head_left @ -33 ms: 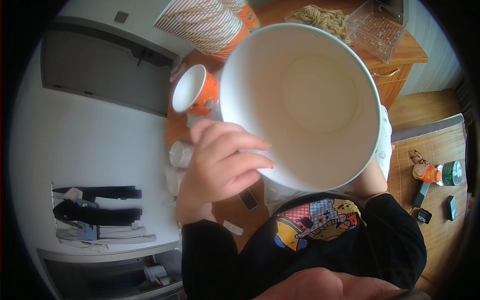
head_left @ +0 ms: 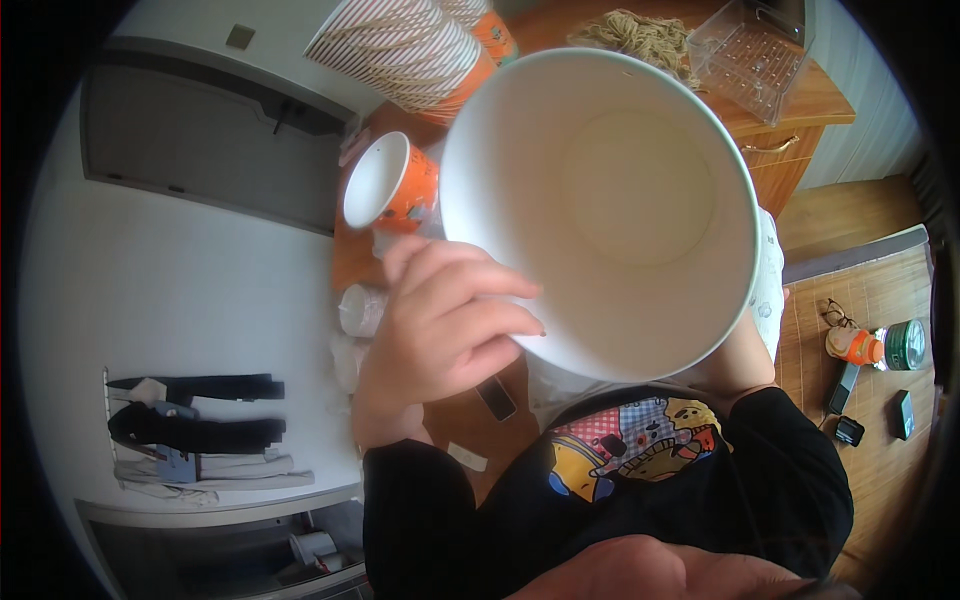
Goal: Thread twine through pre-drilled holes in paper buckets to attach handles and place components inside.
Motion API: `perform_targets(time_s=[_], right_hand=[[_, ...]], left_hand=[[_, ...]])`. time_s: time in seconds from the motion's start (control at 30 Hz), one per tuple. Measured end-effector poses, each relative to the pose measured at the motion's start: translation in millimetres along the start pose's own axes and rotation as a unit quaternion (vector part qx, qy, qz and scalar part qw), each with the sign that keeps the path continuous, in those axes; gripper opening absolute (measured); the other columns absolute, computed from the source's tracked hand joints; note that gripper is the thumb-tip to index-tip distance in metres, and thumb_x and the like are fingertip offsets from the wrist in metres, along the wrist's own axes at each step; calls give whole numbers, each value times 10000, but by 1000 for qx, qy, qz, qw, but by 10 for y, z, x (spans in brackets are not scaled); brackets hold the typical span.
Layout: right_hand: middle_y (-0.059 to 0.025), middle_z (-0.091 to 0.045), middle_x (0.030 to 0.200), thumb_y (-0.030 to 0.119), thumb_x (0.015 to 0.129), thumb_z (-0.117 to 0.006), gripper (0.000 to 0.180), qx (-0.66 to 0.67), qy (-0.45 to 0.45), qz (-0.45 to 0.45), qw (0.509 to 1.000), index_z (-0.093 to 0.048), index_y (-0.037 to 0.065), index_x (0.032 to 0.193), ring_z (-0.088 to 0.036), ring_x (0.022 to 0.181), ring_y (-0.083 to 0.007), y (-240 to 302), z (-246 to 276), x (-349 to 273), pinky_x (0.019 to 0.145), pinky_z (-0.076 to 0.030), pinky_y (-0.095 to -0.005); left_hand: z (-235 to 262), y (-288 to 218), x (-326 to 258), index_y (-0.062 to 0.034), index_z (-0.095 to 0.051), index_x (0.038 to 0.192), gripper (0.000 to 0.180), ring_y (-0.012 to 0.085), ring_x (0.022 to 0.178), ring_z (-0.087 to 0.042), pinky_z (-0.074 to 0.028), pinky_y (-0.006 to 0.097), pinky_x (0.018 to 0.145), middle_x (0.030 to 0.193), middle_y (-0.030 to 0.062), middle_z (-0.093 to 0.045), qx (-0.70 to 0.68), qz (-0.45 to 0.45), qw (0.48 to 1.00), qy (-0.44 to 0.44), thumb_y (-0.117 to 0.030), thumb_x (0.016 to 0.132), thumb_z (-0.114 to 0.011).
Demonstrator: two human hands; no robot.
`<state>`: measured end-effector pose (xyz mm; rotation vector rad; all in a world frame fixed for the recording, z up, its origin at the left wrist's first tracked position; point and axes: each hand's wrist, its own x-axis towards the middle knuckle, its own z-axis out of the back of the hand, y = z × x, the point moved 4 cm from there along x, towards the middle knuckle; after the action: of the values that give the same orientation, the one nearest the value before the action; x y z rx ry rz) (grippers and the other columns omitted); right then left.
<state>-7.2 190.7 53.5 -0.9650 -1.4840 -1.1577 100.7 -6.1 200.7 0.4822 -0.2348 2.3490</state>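
In the head view, the left hand [head_left: 430,325] holds a large white tub [head_left: 640,190] up in front of the chest, its open mouth turned toward the camera. The fingers [head_left: 505,322] hook over the rim at the lower left, with 2 fingertips lying against the inner wall; they appear to grip that wall, though the thumb is not clear. The right forearm [head_left: 740,362] runs up behind the tub, which hides the right hand, so I cannot tell what its fingers are doing. Probably the right hand supports the tub from outside while the left steadies the edge, which would suit so wide a vessel. This tilt leaves the whole inside open to sight.

The tub looks round and smooth, with a thin rolled rim, plain off-white walls and a flat circular base that is slightly yellower. Nothing shows inside it.

Just left of it, 1 orange cup [head_left: 415,190] leans with its white mouth facing left. Above stand nested striped paper cups [head_left: 400,55], likely stacked to save room on the bench [head_left: 352,258]. Tan strands [head_left: 640,42] lie beside a clear plastic tray [head_left: 752,62], and a phone [head_left: 495,398] rests below the left hand.
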Motion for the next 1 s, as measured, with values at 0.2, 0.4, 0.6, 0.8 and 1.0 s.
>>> perform_targets(time_s=[0.2,0.4,0.6,0.8,1.0], right_hand=[[-223,-271,1526,365,864,-644,797,-123,-62,56,989,-217,234,1525,-381,1356,-465,-50,109,0,1092,-381,-571],[-224,-319,1521,316,688,-882,1043,-150,-41,-18,988,-245,317,1513,-390,1330,-513,-263,303,-310,1066,-357,-600],[-248,-369,1486,384,669,-849,934,-95,87,-117,985,-374,161,1442,-406,1337,-457,-315,440,-132,1057,-363,-554],[-231,-450,1400,294,578,-889,1131,170,383,-349,838,-257,65,1488,-459,1295,-386,-330,382,-346,1055,-387,-435],[-236,-460,1369,275,625,-886,1103,280,426,-490,707,-245,13,1483,-492,1244,-330,-892,113,-1071,1050,-396,-388]], left_hand=[[-129,156,291,-171,-706,716,267,194,844,-576,-351,347,843,927,-24,-675,-26,-49,998,17,-71,473,-755],[-161,398,593,-169,-724,725,217,165,829,-593,-361,328,807,876,-36,-695,-176,-85,978,72,-227,578,-873],[-293,479,1263,-154,-738,743,214,181,786,-586,-393,316,763,841,-25,-684,-268,-103,956,65,-194,595,-887],[-684,602,2308,-62,-706,803,144,188,835,-621,-485,305,738,867,73,-665,-264,-102,956,72,-44,708,-812],[-1676,845,3218,-34,-708,844,155,208,892,-648,-494,328,819,882,80,-684,-183,-82,976,82,-178,810,-753]])
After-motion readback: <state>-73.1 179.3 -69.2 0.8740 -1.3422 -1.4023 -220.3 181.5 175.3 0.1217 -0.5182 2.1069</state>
